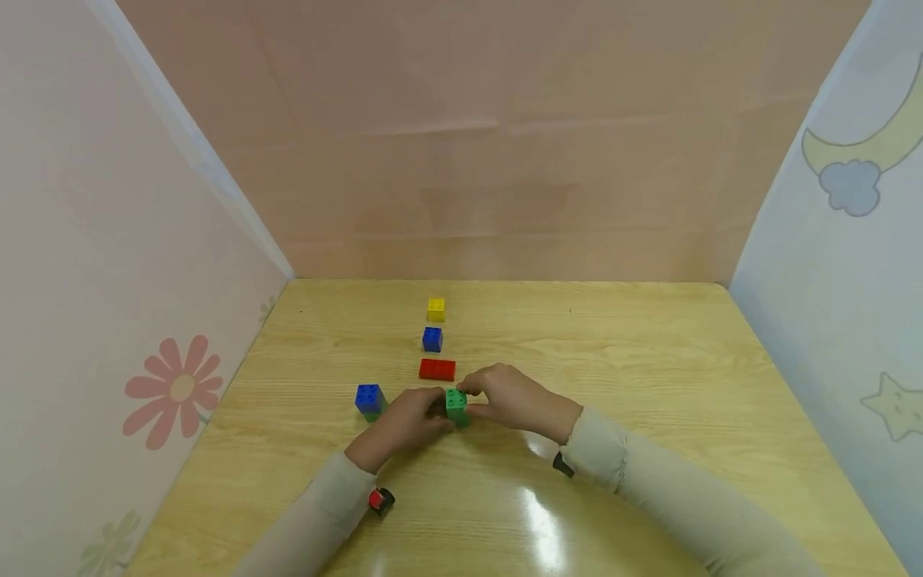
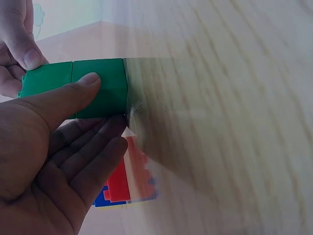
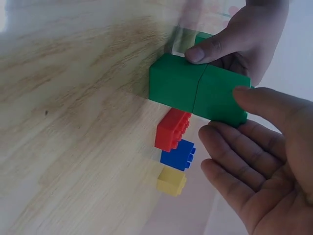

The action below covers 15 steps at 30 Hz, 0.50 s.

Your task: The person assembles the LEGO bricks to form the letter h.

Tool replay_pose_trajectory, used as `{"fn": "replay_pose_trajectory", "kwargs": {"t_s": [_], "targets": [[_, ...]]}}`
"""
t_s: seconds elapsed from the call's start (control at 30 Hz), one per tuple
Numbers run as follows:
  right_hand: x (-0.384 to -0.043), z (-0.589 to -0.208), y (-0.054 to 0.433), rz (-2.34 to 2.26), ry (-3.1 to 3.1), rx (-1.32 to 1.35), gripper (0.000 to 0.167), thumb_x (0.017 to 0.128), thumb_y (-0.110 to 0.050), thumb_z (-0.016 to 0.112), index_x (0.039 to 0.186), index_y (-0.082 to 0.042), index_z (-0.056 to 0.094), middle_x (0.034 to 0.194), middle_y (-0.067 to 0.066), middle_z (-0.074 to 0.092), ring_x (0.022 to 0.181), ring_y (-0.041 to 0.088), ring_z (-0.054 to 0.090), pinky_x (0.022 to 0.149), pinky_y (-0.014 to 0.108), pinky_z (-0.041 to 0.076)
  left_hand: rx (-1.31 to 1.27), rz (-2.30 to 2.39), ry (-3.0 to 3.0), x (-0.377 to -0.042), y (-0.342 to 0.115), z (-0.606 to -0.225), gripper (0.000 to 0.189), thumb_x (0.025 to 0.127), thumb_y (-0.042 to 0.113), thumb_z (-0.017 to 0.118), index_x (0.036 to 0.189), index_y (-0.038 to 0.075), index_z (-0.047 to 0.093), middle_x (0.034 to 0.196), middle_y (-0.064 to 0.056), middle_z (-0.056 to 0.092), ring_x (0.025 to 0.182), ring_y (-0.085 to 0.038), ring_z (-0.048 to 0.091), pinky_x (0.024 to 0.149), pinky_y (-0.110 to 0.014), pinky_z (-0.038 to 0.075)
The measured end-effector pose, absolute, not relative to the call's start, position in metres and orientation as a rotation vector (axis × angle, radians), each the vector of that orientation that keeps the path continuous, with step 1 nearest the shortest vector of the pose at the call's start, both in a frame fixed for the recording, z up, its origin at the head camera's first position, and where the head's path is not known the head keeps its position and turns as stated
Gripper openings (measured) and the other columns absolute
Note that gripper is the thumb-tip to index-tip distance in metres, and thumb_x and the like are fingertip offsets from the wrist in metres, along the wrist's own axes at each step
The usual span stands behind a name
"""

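Two green toy bricks stand stacked upright on the table, pressed together with a thin seam between them. My right hand (image 1: 515, 401) pinches the upper green brick (image 3: 222, 93) between thumb and fingers. Around the lower green brick (image 2: 105, 95) my left hand (image 1: 407, 425) closes, its thumb (image 2: 89, 79) on one face and fingers on the opposite side. Just left of the left hand is another stack, a blue brick (image 1: 370, 396) on top of a green brick (image 1: 371, 417). A red brick (image 1: 437, 369) lies just beyond the hands.
Beyond the red brick, a small blue brick (image 1: 433, 339) and a yellow brick (image 1: 436, 309) sit in a rough line toward the back of the wooden table (image 1: 613, 344). Panels with printed drawings stand at both sides, and a plain brownish panel (image 1: 461, 160) closes the back.
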State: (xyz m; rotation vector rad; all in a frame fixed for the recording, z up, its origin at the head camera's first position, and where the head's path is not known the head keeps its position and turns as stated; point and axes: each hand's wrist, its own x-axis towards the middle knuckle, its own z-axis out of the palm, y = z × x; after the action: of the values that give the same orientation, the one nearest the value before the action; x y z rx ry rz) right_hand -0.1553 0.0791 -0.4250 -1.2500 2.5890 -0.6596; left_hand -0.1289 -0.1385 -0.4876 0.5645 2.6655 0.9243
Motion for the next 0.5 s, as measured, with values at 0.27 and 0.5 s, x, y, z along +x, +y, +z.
{"fn": "replay_pose_trajectory", "kwargs": {"t_s": [0.27,0.5], "targets": [[-0.1557,-0.4271,0.079,-0.669,2.55,-1.257,0.028,0.09,-0.022,0.072,0.114,-0.008,0.072,0.106,-0.001,0.071,0.093,0.019,0.068,0.077,0.027,0.055,0.561,0.918,2.652,-0.1257,-0.1372,-0.4863,0.031,0.09,0.024,0.073,0.118,0.014,0.065,0.109,0.004,0.068,0.099,-0.013,0.063,0.089,-0.037,0.052],[-0.1551,-0.4257,0.0771,-0.664,2.581,-1.32,0.024,0.089,-0.019,0.073,0.11,-0.007,0.072,0.103,0.001,0.072,0.09,0.02,0.069,0.073,0.025,0.055,0.578,0.922,2.668,-0.1268,-0.1375,-0.484,0.03,0.09,0.024,0.073,0.118,0.016,0.066,0.108,0.007,0.068,0.099,-0.01,0.063,0.088,-0.033,0.052]]}}
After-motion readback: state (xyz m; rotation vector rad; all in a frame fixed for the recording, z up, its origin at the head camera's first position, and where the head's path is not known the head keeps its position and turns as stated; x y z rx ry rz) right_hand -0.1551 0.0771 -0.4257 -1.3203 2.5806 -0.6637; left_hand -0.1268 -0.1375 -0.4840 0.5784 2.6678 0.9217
